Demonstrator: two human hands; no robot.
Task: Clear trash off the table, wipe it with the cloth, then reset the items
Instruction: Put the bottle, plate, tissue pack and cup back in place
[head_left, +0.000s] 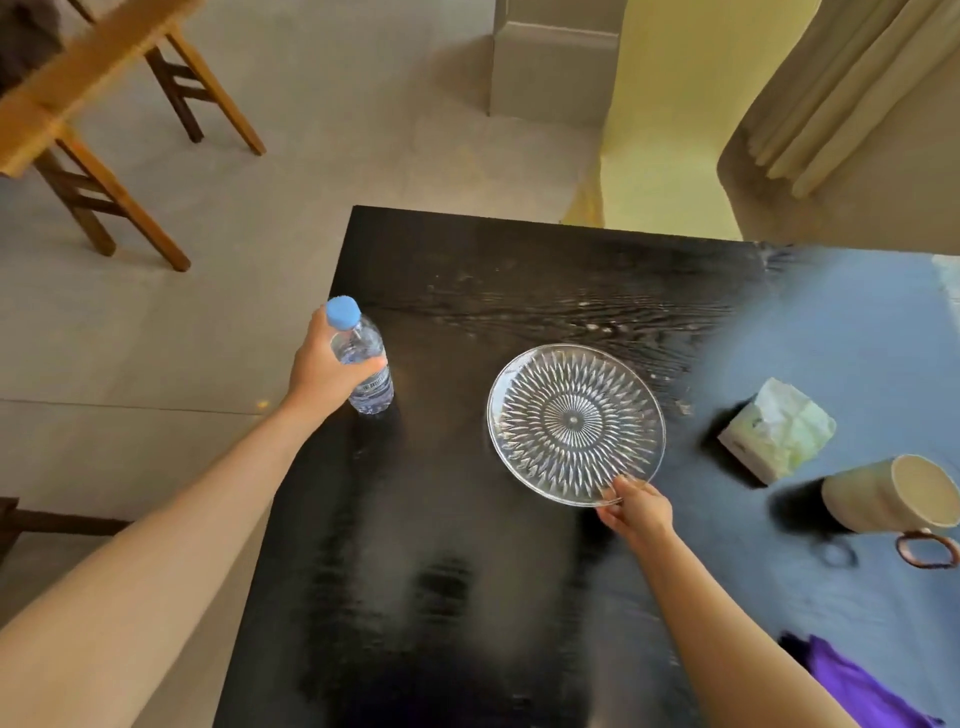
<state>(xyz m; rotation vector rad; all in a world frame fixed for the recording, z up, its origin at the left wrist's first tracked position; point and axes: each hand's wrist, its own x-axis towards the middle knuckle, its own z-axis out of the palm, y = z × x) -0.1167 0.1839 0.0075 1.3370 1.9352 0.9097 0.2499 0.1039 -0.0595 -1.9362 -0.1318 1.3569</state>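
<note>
My left hand (324, 371) grips a clear water bottle (363, 364) with a blue cap, upright near the left edge of the black table (441, 571). My right hand (636, 512) pinches the near rim of a patterned glass plate (575, 422) lying around the table's middle. A purple cloth (857, 686) lies at the near right corner. A tissue pack (776, 428) sits to the right of the plate. A beige mug (888, 493) with a brown handle lies tipped on its side near the right edge.
Wooden chairs (104, 171) stand on the tiled floor at the far left. A curtain (841, 93) and a yellow wall lie beyond the table's far edge. Streaks show on the table surface behind the plate.
</note>
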